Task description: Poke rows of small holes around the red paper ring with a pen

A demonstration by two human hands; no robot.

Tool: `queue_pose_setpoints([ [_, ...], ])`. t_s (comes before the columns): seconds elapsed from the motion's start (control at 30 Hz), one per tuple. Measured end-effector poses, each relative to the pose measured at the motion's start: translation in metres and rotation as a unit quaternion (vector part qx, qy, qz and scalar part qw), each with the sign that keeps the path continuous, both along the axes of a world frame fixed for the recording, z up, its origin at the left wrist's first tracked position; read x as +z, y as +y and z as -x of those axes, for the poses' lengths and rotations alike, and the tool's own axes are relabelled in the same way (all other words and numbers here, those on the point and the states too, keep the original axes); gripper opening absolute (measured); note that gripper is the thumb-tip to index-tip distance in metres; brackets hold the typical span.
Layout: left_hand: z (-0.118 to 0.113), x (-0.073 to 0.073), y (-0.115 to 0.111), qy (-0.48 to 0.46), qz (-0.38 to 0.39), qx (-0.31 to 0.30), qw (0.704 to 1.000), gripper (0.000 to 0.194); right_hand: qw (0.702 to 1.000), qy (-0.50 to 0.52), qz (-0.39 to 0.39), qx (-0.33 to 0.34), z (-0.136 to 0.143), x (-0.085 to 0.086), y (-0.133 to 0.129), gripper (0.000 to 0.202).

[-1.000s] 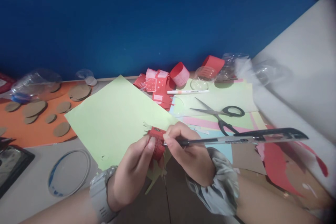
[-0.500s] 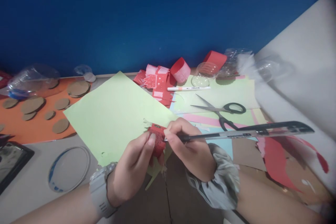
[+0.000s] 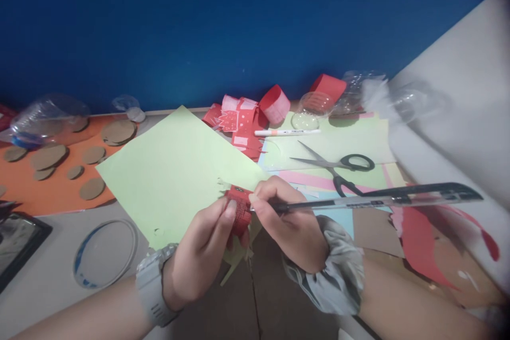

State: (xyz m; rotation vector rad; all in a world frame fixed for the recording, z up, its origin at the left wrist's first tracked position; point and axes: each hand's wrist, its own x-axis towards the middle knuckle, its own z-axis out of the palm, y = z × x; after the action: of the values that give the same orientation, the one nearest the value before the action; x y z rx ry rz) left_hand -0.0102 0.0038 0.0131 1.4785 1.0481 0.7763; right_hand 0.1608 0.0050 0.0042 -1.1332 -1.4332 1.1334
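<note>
My left hand point(image 3: 205, 247) grips a small red paper piece point(image 3: 240, 210) covered with fine dark lines and a dark mark near its top. A pen point(image 3: 350, 202) with a clear barrel and black cap end is pinched in my right hand point(image 3: 292, 223), its tip at the right edge of the red piece. My right fingertips hide that tip. Light green scraps hang by the red piece. Behind it lies a large light green paper sheet point(image 3: 175, 164). Open black-handled scissors point(image 3: 332, 163) rest to the right.
Cardboard discs point(image 3: 92, 189) lie on orange paper point(image 3: 24, 196) at left, near a plastic bottle point(image 3: 50, 117). A tape ring point(image 3: 133, 255) and a phone-like device point(image 3: 19, 244) are closer. Red paper shapes point(image 3: 247, 125) and a white marker point(image 3: 287, 132) lie at the back. A white wall rises at right.
Both hands keep their hold on the red piece and the pen almost in place. The pen's far end has shifted very slightly; the view has moved a little.
</note>
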Motion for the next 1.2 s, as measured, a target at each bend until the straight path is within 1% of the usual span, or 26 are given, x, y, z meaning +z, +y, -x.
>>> queue_pose_setpoints([
  [0.17,0.001,-0.0022,-0.0011,-0.001,0.002,0.001,1.0,0.045,0.997,0.005,-0.023,0.072,-0.0035,-0.0017,-0.0009,0.027],
  [0.23,0.0012,-0.0031,-0.0013,-0.001,0.002,0.006,1.0,0.044,0.998,0.008,-0.025,0.063,-0.0035,-0.0022,-0.0011,0.026],
  [0.37,0.0013,-0.0034,-0.0007,-0.006,0.007,-0.008,1.0,0.045,1.0,0.008,-0.008,0.009,-0.0009,-0.0013,-0.0003,0.029],
  [0.47,0.0012,-0.0025,-0.0002,-0.003,0.009,-0.014,1.0,0.045,1.0,0.013,-0.011,0.026,-0.0005,-0.0009,0.0001,0.028],
  [0.53,0.0008,-0.0018,-0.0005,-0.003,0.005,-0.003,1.0,0.044,0.998,0.009,-0.027,0.056,-0.0014,-0.0015,-0.0002,0.027],
  [0.6,0.0005,-0.0012,-0.0011,-0.006,0.004,0.006,1.0,0.042,0.997,0.001,-0.039,0.071,-0.0026,-0.0027,-0.0008,0.027],
  [0.73,0.0009,-0.0007,-0.002,-0.009,0.009,-0.003,1.0,0.044,0.998,0.012,-0.021,0.055,-0.0036,-0.0041,-0.0019,0.024],
  [0.83,0.0013,-0.001,-0.0013,-0.006,0.012,-0.009,1.0,0.045,0.999,0.018,-0.011,0.043,-0.003,-0.0031,-0.002,0.026],
  [1.03,0.0011,-0.0022,0.0001,-0.009,0.009,0.003,1.0,0.045,0.994,-0.031,-0.067,0.075,-0.0032,-0.0016,-0.0009,0.026],
  [1.2,0.0021,-0.0034,-0.0026,-0.011,0.017,-0.013,1.0,0.047,0.997,-0.003,-0.061,0.056,-0.0037,-0.0026,-0.0012,0.022],
])
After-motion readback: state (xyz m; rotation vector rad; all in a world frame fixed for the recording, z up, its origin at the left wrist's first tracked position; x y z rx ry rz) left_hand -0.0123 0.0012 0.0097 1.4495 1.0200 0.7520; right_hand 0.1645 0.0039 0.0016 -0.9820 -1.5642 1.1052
